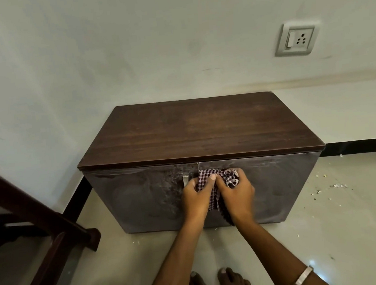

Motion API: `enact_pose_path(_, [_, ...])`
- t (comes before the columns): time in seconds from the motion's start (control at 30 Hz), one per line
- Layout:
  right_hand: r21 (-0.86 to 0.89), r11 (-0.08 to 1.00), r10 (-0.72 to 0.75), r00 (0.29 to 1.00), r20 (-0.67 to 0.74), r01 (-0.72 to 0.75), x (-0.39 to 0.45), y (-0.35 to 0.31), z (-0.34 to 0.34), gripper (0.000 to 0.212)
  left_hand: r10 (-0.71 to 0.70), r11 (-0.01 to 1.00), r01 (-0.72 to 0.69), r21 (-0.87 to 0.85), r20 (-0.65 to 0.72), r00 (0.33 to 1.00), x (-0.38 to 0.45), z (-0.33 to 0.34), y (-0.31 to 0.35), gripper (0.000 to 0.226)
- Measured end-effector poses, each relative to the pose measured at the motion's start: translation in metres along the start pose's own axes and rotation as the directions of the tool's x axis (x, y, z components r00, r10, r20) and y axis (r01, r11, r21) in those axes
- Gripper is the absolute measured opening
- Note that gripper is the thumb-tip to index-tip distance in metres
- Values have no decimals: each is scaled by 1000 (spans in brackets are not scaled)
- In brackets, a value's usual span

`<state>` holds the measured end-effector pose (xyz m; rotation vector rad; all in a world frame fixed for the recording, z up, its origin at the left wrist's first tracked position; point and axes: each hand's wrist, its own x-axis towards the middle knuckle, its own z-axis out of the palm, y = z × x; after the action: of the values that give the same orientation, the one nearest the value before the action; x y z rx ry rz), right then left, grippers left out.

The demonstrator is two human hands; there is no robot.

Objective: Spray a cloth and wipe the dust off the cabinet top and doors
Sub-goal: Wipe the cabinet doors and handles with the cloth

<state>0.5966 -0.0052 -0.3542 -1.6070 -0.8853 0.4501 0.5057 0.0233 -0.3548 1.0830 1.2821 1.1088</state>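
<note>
A low dark wooden cabinet (198, 132) stands against the wall, its top bare. Its two grey front doors (142, 198) carry dusty smears, and a metal handle (185, 180) shows on the left door. Both hands hold a purple-and-white checked cloth (210, 179) bunched in front of the seam between the doors, near their upper edge. My left hand (197, 198) grips the cloth's left side, and my right hand (235, 191) grips its right side. Part of the cloth hangs down between my wrists. No spray bottle is in view.
A dark wooden furniture frame (37, 223) stands on the left. A wall socket (297, 39) sits on the pale wall at upper right. White crumbs (336, 186) lie scattered on the shiny floor to the right. My bare feet (217, 283) are at the bottom.
</note>
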Motion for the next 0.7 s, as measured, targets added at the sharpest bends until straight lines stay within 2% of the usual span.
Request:
enact_pose_path(0.13, [-63,998,3,997,-79,-8,-1,0,8,27,-153,988,152,-38,-32,988,2,3,6,21])
enact_pose_path(0.27, [-13,999,30,999,-43,-30,-4,5,9,17,-271,957,269,-104,1,963,0,0,9,22])
enact_pose_path(0.47, [-25,1000,17,999,-47,-18,-6,10,6,28,-257,956,256,-139,12,966,-4,-2,8,17])
enact_pose_path(0.6, [59,997,51,998,-47,-49,-13,19,-7,29,-206,976,202,-85,-38,978,-6,-2,9,31])
enact_pose_path(0.7, [-64,996,-68,996,-52,64,-14,20,-13,25,-169,984,166,-56,-57,984,-6,-1,7,26])
